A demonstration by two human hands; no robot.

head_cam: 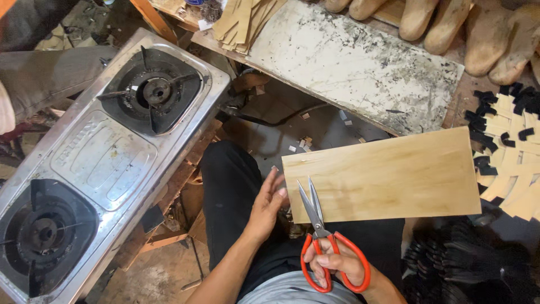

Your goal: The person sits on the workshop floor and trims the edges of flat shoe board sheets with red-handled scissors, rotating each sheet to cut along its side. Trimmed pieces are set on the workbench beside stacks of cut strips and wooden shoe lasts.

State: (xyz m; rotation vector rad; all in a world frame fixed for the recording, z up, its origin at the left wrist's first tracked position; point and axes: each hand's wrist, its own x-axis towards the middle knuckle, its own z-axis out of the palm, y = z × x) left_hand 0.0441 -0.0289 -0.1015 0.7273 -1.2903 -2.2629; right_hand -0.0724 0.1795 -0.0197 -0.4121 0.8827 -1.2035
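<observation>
The right hand [332, 264] grips a pair of scissors with red handles [322, 236], fingers threaded through the loops and closed round them. The blades stand a little apart and point upward and away from the person, their tips lying over the lower left part of a pale tan sheet [382, 174]. The sheet is a flat rectangle, probably thin leather or board, lying across the person's lap over the black trousers [228, 186].

The left hand [269, 205] holds nothing; its fingers are spread and its fingertips touch the sheet's left edge, as if steadying it.

Judging from this, the step in hand looks like lining up a cut near the sheet's left end: the blades are placed but no fresh slit shows. A clean cut would call for the left hand to pin the sheet flat while the blades take the edge squarely, since a loose sheet could shift or buckle.

Farther out, on the person's left, a steel two-burner gas stove [107, 163] lies at a slant, unlit. Ahead, a worn, speckled white board [360, 67] rests on the cluttered bench, with a bundle of tan strips [242, 25] at its far left end. On the right, a heap of cut tan and black pieces [509, 157] lies just beside the sheet, and a row of tan shoe forms [450, 25] runs along the top.
</observation>
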